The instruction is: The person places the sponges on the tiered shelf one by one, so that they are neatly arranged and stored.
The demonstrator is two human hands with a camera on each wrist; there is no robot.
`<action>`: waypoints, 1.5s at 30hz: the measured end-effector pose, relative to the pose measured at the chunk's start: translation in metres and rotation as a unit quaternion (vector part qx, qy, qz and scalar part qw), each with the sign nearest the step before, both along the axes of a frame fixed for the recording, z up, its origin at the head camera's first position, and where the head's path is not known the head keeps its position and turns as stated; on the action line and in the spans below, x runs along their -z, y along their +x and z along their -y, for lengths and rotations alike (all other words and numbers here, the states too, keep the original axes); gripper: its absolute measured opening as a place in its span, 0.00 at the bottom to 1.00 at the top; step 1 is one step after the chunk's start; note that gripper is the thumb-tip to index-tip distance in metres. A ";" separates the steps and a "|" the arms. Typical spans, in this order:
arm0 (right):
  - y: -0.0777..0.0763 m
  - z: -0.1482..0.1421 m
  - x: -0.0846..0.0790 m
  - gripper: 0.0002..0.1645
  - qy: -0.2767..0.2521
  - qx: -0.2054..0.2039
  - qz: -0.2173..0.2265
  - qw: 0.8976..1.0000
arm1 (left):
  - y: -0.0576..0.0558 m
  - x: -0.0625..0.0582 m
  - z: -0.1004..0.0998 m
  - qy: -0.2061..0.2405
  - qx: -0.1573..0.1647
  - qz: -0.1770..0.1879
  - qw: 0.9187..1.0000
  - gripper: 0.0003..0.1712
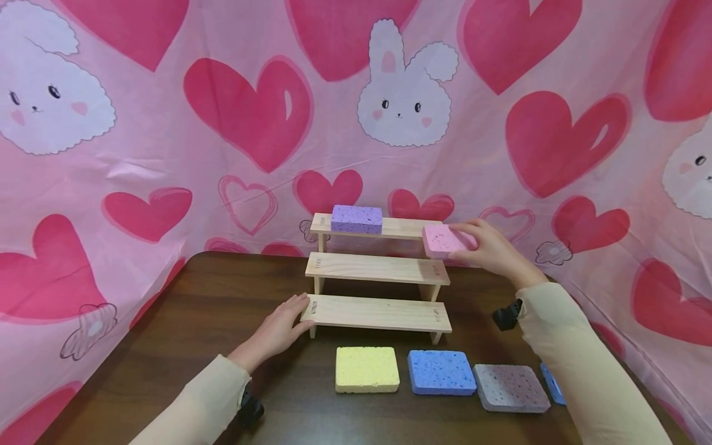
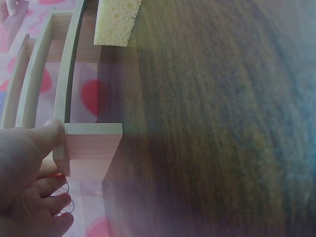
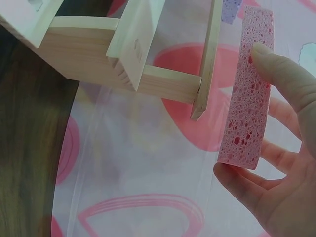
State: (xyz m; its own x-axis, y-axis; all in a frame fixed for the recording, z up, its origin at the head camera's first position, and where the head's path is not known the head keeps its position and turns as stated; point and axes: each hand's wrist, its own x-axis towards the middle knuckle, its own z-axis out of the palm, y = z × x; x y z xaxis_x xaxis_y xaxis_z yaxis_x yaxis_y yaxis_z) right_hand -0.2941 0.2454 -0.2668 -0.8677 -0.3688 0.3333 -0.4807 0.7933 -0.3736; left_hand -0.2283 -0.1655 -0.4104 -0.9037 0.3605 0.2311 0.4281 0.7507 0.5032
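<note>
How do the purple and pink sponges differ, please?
The purple sponge rests on the top shelf; the pink sponge is held by the right grip. The purple sponge sits near the shelf's left end; the pink sponge is by its right end. Both are porous blocks.

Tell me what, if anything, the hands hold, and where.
Right hand: the pink sponge, gripped by its edges. Left hand: touches the lowest shelf at its left end; no clear grip.
</note>
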 end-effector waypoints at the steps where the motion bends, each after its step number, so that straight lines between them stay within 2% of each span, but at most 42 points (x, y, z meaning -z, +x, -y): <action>1: -0.001 0.001 -0.001 0.38 0.001 0.001 0.000 1.000 | 0.000 0.000 0.000 0.000 0.000 -0.001 1.000 0.31; 18: -0.012 0.011 -0.011 0.40 0.000 0.026 0.036 0.999 | 0.000 0.001 0.000 -0.002 -0.008 0.005 1.000 0.32; 24: -0.020 0.013 -0.013 0.39 -0.006 0.017 0.024 1.000 | -0.001 0.001 -0.001 -0.003 -0.009 -0.001 1.000 0.31; 37: -0.033 0.022 -0.011 0.40 -0.017 0.021 0.024 0.999 | 0.001 0.000 -0.002 -0.003 -0.012 0.003 1.000 0.31; 45: -0.042 0.028 -0.009 0.41 -0.030 0.023 0.043 0.998 | 0.000 0.000 -0.002 -0.006 -0.011 0.005 1.000 0.31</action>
